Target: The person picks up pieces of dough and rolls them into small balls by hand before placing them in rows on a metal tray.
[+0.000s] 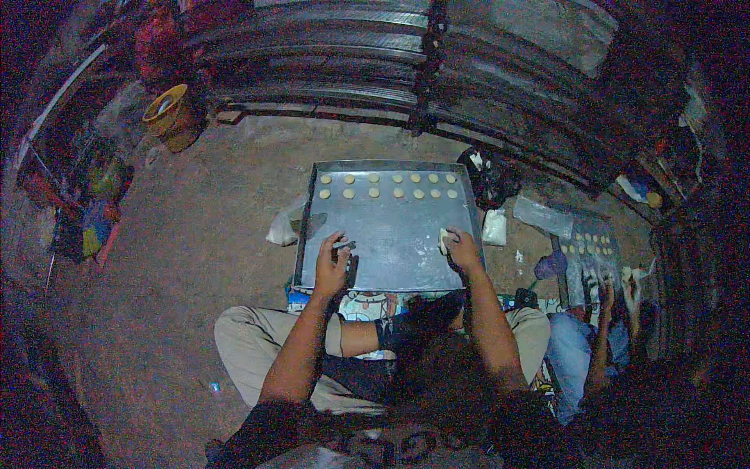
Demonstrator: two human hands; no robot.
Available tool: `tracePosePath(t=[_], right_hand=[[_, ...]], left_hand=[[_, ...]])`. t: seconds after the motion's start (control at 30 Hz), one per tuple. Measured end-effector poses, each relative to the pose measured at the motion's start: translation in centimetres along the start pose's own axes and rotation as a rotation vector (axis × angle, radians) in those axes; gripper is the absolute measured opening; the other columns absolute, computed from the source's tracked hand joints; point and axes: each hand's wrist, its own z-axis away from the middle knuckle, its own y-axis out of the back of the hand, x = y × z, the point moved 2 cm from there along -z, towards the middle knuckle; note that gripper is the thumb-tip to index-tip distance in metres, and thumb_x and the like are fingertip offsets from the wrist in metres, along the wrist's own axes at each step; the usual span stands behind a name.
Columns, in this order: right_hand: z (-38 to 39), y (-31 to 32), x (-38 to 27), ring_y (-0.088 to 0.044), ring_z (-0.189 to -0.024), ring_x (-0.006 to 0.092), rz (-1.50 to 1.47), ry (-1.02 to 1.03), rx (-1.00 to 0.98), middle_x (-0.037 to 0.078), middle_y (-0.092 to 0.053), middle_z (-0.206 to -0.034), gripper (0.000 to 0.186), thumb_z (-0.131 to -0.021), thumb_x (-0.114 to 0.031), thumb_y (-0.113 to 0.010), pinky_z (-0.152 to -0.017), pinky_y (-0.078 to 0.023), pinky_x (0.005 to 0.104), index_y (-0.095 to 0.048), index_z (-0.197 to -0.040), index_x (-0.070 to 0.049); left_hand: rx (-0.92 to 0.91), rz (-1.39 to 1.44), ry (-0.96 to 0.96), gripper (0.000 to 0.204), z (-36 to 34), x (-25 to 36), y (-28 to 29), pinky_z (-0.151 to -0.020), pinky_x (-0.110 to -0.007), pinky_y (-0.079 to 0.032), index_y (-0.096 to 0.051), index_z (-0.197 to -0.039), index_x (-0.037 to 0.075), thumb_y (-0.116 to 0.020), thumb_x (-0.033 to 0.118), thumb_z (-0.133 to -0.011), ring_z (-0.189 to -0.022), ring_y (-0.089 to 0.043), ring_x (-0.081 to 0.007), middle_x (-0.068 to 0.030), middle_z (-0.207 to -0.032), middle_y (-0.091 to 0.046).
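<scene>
A metal baking tray [391,234] lies in front of my crossed legs. Along its far side run two rows of small round dough pieces [398,193]. Over the tray's near left part is my left hand [333,263], fingers curved and apart, with nothing in them that I can see. At the right side, my right hand [462,248] grips a pale lump of dough [444,241] between thumb and fingers. White flour smudges [423,252] mark the metal near that hand.
A white plastic bag [283,227] sits left of the tray, a white packet [494,227] and black bag [488,180] right. Further right, another person's hands [617,289] work at a second tray [574,273] with dough rounds. A yellow bucket [173,117] stands far left.
</scene>
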Motion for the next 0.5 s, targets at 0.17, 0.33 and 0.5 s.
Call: tracePosePath(t=[0.17, 0.33, 0.5], right_hand=[[-0.5, -2.2, -3.2, -0.065, -0.101, 0.0416, 0.409, 0.284, -0.052, 0.023, -0.067, -0.114, 0.035, -0.093, -0.026, -0.059, -0.089, -0.052, 0.048, -0.064, -0.12, -0.003], [1.3, -5.8, -4.8, -0.066, -0.096, 0.0372, 0.765, 0.403, -0.15, 0.021, -0.065, -0.101, 0.026, -0.092, -0.014, -0.051, -0.087, -0.054, 0.0503, -0.065, -0.111, -0.004], [3.8, -7.4, -8.1, -0.065, -0.099, 0.0371, 0.876, 0.409, -0.301, 0.02, -0.066, -0.106, 0.025, -0.092, -0.015, -0.051, -0.085, -0.056, 0.0482, -0.068, -0.107, -0.004]], left_hand=[[-0.048, -0.009, 0.001, 0.04, 0.0, -1.0, -0.5, -0.097, -0.038, -0.045, -0.052, -0.133, 0.004, -0.058, 0.009, -0.094, -0.112, -0.058, -0.0289, -0.017, -0.116, -0.057], [-0.074, -0.018, 0.021, 0.04, 0.0, 0.5, -0.5, -0.097, -0.037, -0.044, -0.053, -0.133, 0.006, -0.058, 0.009, -0.093, -0.11, -0.058, -0.0288, -0.0166, -0.114, -0.057], [-0.082, -0.107, -0.032, 0.04, 0.0, 1.6, -0.3, -0.096, -0.038, -0.046, -0.052, -0.133, 0.005, -0.059, 0.01, -0.094, -0.109, -0.06, -0.0296, -0.0169, -0.115, -0.058]])
